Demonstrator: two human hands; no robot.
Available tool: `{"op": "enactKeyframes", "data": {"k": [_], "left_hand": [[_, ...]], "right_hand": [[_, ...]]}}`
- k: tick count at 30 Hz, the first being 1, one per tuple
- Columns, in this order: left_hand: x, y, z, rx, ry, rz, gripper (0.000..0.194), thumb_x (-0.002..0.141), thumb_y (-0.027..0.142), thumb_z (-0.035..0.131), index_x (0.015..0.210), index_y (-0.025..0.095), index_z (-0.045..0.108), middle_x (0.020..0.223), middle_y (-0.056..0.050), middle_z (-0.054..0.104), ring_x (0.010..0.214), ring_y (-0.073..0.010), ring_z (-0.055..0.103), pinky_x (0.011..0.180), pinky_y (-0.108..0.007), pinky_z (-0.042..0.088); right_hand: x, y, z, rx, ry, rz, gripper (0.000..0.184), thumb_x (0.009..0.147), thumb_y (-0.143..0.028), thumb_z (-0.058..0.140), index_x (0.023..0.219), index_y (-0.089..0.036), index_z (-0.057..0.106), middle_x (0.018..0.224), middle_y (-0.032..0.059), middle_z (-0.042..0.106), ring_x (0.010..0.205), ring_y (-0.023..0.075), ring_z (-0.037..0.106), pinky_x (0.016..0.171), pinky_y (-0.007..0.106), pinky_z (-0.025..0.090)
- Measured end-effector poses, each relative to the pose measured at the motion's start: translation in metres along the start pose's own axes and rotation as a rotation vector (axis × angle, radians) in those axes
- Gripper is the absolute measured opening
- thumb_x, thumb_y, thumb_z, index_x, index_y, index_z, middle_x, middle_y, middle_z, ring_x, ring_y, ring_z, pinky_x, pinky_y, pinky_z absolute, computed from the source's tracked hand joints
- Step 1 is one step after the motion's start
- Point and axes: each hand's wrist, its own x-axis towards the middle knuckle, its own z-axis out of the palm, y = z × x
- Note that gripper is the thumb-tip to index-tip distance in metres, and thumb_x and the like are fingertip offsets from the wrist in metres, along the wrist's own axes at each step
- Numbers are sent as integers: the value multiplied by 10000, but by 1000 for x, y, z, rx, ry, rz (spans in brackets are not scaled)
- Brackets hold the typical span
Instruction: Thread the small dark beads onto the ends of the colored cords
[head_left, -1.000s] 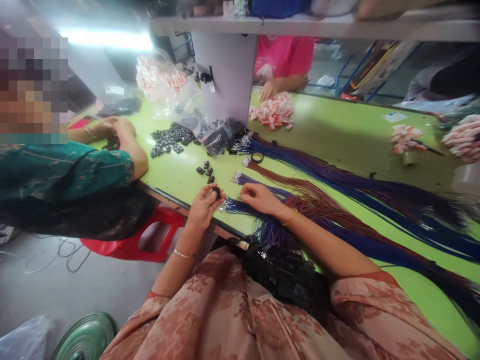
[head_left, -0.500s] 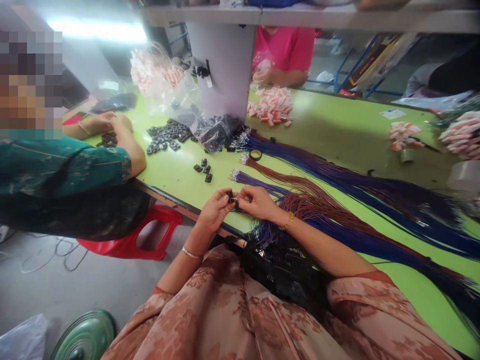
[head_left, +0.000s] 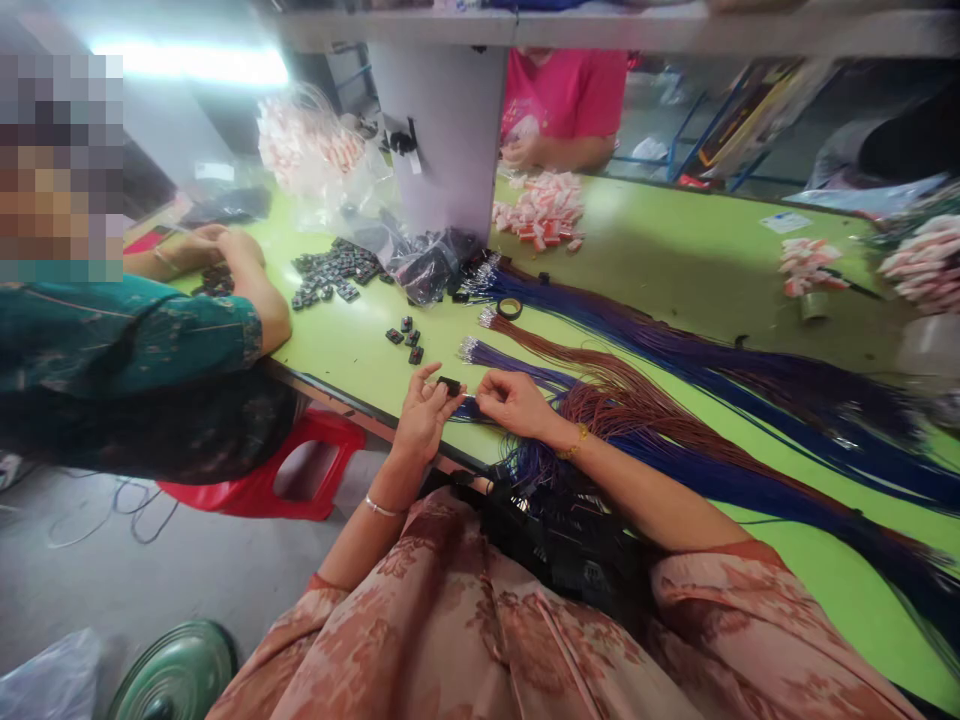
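Observation:
My left hand (head_left: 421, 418) holds a small black connector housing (head_left: 449, 385) at its fingertips, with the index finger raised away from it. Close by on the right, my right hand (head_left: 514, 400) is closed in a pinch, and a thin wire end with a bright metal tip (head_left: 470, 397) shows between the two hands. Brown wires (head_left: 585, 362) and purple wires (head_left: 510, 362) lie in bundles just beyond my right hand. In my lap rests a dark cluster of black housings with wires (head_left: 559, 540).
A few black housings (head_left: 406, 338) lie ahead, with a larger pile (head_left: 337, 270) farther back. A tape roll (head_left: 509, 309) sits near blue wires (head_left: 637, 335). Pink-and-white pieces (head_left: 544, 208) are heaped beyond. One co-worker's arm (head_left: 251, 290) is at left; another person (head_left: 566, 100) sits opposite.
The black housing has turned from upright to lying flatter in my left hand, and the left fingers have opened out somewhat. My right hand stays nearly in place.

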Motion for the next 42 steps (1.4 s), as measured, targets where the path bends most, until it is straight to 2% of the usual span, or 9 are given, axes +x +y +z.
{"op": "enactKeyframes", "data": {"k": [4, 9, 14, 20, 26, 35, 42], "left_hand": [[-2, -4, 6, 36, -27, -30, 335, 683, 256, 755, 951, 161, 579, 810, 5, 615, 767, -101, 628, 801, -271, 502], [-3, -8, 2, 68, -78, -144, 289, 628, 209, 790, 794, 146, 562, 692, 18, 620, 603, -57, 566, 602, -173, 450], [0, -7, -2, -63, -132, -173, 340, 680, 133, 729, 1000, 156, 617, 823, -6, 634, 731, -74, 594, 692, -189, 471], [5, -4, -6, -153, -189, -200, 289, 715, 90, 674, 998, 141, 646, 850, -30, 632, 763, -83, 591, 738, -200, 469], [3, -2, -6, -147, -217, -212, 296, 726, 90, 661, 1016, 145, 650, 885, -37, 636, 769, -88, 588, 741, -208, 464], [0, -1, -4, -58, -208, -166, 331, 704, 151, 709, 1030, 163, 652, 895, -27, 628, 787, -84, 577, 736, -197, 453], [-7, -8, 4, 180, -136, 10, 333, 692, 211, 726, 1013, 165, 652, 837, -14, 621, 715, -83, 547, 692, -206, 438]], "right_hand": [[3, 1, 0, 152, -101, -10, 142, 737, -277, 536, 657, -161, 522, 581, -41, 482, 537, 75, 367, 516, 205, 296], [6, 7, -2, 212, -58, 30, 179, 761, -340, 540, 723, -165, 533, 609, -37, 502, 546, 83, 391, 523, 214, 317], [4, 8, -1, 74, 51, 32, 126, 718, -280, 541, 677, -161, 539, 568, -44, 482, 522, 77, 378, 510, 210, 296], [1, 6, 1, -111, 54, -42, 88, 678, -225, 532, 620, -159, 535, 536, -49, 479, 503, 68, 374, 504, 206, 267], [1, 7, 2, -184, 56, -74, 100, 682, -222, 537, 603, -161, 538, 535, -48, 488, 501, 68, 377, 508, 211, 259], [0, 4, 3, -199, 54, -66, 96, 681, -220, 542, 603, -164, 544, 533, -45, 495, 497, 74, 381, 505, 215, 255], [0, 5, 2, -273, 22, -161, 104, 732, -214, 539, 641, -165, 541, 585, -21, 521, 535, 87, 392, 534, 222, 258]]}}
